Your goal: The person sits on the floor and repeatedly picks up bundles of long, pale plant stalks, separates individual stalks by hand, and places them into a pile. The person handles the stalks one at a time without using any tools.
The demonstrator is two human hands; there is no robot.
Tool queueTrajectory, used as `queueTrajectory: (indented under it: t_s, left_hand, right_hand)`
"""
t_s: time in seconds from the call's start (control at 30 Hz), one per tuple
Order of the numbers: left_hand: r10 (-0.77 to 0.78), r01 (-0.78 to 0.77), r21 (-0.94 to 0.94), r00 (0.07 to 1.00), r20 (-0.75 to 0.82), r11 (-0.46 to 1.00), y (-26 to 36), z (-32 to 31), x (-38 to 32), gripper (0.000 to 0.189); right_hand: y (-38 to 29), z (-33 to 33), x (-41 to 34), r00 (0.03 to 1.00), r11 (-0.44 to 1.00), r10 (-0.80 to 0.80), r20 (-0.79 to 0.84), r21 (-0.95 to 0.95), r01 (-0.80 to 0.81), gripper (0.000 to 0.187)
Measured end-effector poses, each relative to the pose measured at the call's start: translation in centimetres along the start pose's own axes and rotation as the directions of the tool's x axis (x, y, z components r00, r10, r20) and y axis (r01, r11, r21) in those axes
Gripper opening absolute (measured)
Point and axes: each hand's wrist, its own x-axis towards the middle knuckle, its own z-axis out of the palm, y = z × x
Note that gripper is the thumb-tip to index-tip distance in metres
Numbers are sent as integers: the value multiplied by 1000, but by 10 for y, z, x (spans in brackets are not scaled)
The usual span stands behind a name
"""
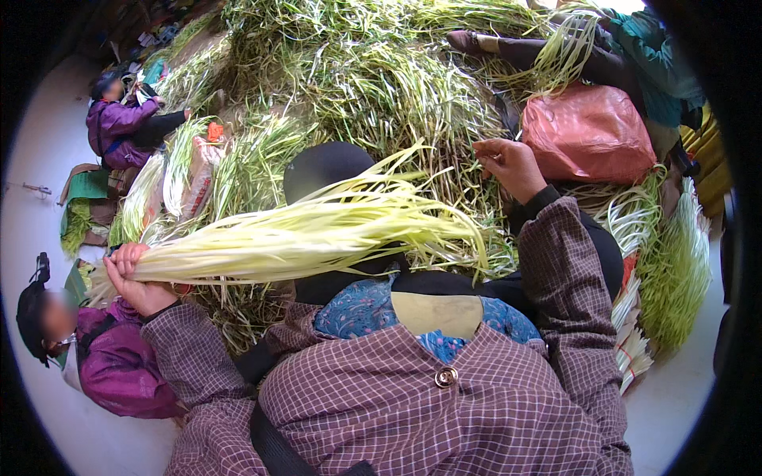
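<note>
My left hand [136, 278] grips a long bundle of pale yellow, white-stemmed leaves [297, 238], which look like blanched chives. The bundle lies sideways across my lap, stems in the fist and loose leaf tips fanning to the right. My right hand [517, 169] is raised beyond those tips, apart from the bundle. Its fingers are loosely curled with gaps between them, and nothing shows in them. Below and beyond it spreads a large heap of green and yellow leaves [381, 89]. Part of my dark-trousered leg [327, 169] shows behind the bundle.
A red plastic sack [586, 134] stands at right, beside a person in teal [655, 59]. Finished-looking bundles of leaves [678, 273] lie at my right. Two people in purple, one nearby [119, 369] and one farther off [119, 125], sit at left. A printed sack [202, 178] lies among leaves.
</note>
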Motion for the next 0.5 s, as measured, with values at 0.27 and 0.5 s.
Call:
queueTrajectory:
  t_s: [0.27, 0.5]
  left_hand:
    - [167, -131, 166, 960, -226, 978, 2, -8, -4, 32]
    - [175, -123, 256, 966, -193, 959, 9, -16, -4, 34]
  right_hand:
    - [-30, -23, -12, 999, 999, 29, -39, 24, -28, 15]
    - [-53, -39, -22, 992, 999, 27, -124, -24, -30, 16]
